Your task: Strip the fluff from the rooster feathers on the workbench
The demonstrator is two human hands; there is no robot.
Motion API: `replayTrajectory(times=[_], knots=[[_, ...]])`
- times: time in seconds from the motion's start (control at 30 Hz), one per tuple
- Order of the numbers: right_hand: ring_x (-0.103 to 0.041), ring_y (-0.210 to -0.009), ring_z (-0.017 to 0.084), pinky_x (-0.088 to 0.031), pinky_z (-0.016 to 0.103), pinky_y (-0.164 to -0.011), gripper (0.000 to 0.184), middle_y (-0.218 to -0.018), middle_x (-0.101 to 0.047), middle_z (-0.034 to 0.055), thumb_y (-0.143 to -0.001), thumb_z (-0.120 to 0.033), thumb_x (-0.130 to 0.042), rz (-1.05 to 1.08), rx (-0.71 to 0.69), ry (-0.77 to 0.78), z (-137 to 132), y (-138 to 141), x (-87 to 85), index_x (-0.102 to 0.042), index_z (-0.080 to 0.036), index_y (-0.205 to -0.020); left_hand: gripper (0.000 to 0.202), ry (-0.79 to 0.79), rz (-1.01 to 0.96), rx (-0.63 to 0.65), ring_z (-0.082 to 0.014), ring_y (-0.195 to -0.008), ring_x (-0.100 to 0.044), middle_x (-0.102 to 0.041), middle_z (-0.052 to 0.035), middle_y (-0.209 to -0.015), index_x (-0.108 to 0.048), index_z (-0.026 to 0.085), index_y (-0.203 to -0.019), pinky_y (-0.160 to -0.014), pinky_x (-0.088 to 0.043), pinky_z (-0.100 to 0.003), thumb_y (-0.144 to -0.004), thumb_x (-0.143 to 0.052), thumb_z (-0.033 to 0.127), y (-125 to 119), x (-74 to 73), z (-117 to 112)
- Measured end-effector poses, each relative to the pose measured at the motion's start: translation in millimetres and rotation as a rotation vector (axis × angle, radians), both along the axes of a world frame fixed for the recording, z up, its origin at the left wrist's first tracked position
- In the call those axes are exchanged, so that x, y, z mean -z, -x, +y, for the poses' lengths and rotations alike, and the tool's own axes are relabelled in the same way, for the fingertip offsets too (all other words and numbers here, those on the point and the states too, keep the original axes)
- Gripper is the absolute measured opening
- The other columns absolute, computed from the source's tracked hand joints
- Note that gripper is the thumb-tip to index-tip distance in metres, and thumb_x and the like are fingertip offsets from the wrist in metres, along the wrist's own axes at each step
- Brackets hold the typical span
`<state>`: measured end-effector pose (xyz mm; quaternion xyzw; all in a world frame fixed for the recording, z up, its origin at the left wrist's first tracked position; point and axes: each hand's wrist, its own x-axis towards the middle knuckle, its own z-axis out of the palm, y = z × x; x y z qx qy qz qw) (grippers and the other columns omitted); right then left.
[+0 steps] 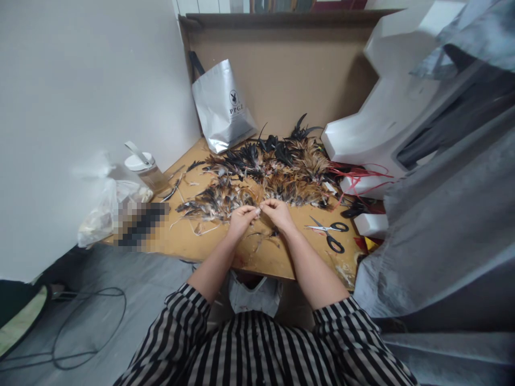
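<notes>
Low over the front of the feather pile, my left hand [243, 220] and my right hand [277, 213] meet with their fingertips almost touching. Thumb and forefinger are pinched together on each hand. What sits between them is too small to make out. Brown and black feathers [295, 187] lie in bunches just beyond my fingers, spread across the wooden table [265, 264]. A pair of black-handled scissors [328, 230] rests to the right of my right hand, blades apart. Loose feather scraps [263, 236] are scattered beneath my wrists.
Behind the feathers leans a silver bag [223, 110]. At left stand a lidded jar [147, 171] and a plastic bag [107, 209]. Red strips [358, 177] and white foam pieces [362, 128] crowd the right, beside hanging grey cloth [446, 241]. A cable [90, 351] lies on the floor.
</notes>
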<state>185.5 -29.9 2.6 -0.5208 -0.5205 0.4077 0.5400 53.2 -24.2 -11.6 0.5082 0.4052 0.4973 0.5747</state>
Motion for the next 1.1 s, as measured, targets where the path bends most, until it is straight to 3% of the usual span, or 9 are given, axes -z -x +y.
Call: replayTrajectory(times=[0.27,0.37,0.67,0.77,0.97,1.1], knots=[[-0.052,-0.052,0.009,-0.039,0.023,-0.056,0.017,-0.056,-0.059,-0.001,-0.06,-0.031,-0.066,0.445,-0.309,0.149,-5.5,0.9,-3.0,-0.06,-0.016,-0.065,0.02,0.226,-0.32,0.285,-0.0039,-0.052,-0.049,-0.059,-0.0019,-0.067,-0.06,0.012,-0.069,-0.045,-0.036,-0.015,-0.06,-0.069,0.028,5.7,-3.4,-3.9],[-0.051,-0.051,0.009,-0.038,0.022,-0.054,0.018,-0.055,-0.059,-0.0012,-0.06,-0.031,-0.066,0.477,-0.325,0.181,-5.7,2.4,-1.8,-0.059,-0.016,-0.065,0.02,0.252,-0.343,0.277,-0.0026,-0.05,-0.046,-0.058,-0.0011,-0.065,-0.06,0.012,-0.068,-0.045,-0.034,-0.014,-0.058,-0.07,0.026,6.2,-2.9,-3.7],[-0.048,-0.052,0.008,-0.035,0.021,-0.055,0.022,-0.056,-0.057,-0.0044,-0.058,-0.034,-0.069,0.255,-0.129,0.04,-5.3,5.1,-2.2,-0.058,-0.016,-0.063,0.02,0.079,-0.144,0.118,-0.0036,-0.042,-0.042,-0.057,-0.0004,-0.056,-0.061,0.012,-0.066,-0.041,-0.028,-0.017,-0.062,-0.066,0.031,2.3,1.7,-1.6],[-0.048,-0.05,0.008,-0.035,0.021,-0.054,0.021,-0.053,-0.057,-0.0031,-0.06,-0.035,-0.068,0.32,-0.181,0.062,-4.9,3.8,-1.2,-0.059,-0.015,-0.059,0.019,0.093,-0.174,0.147,-0.0032,-0.042,-0.041,-0.055,0.0001,-0.054,-0.061,0.012,-0.066,-0.041,-0.028,-0.016,-0.063,-0.066,0.03,2.6,0.0,-3.0],[-0.053,-0.056,0.009,-0.04,0.023,-0.06,0.019,-0.059,-0.06,-0.0025,-0.055,-0.028,-0.072,0.652,-0.358,0.218,-6.0,5.1,0.3,-0.06,-0.016,-0.064,0.019,0.214,-0.374,0.271,-0.0011,-0.044,-0.04,-0.055,-0.0002,-0.057,-0.058,0.011,-0.064,-0.039,-0.023,-0.013,-0.059,-0.07,0.025,5.2,-3.8,-6.3],[-0.053,-0.055,0.008,-0.04,0.022,-0.058,0.019,-0.058,-0.06,-0.0026,-0.055,-0.027,-0.072,0.683,-0.362,0.239,-6.2,6.6,-0.2,-0.06,-0.016,-0.064,0.02,0.249,-0.404,0.273,-0.0003,-0.043,-0.038,-0.054,0.0004,-0.056,-0.058,0.011,-0.065,-0.038,-0.023,-0.012,-0.057,-0.071,0.024,5.2,-3.5,-5.4]])
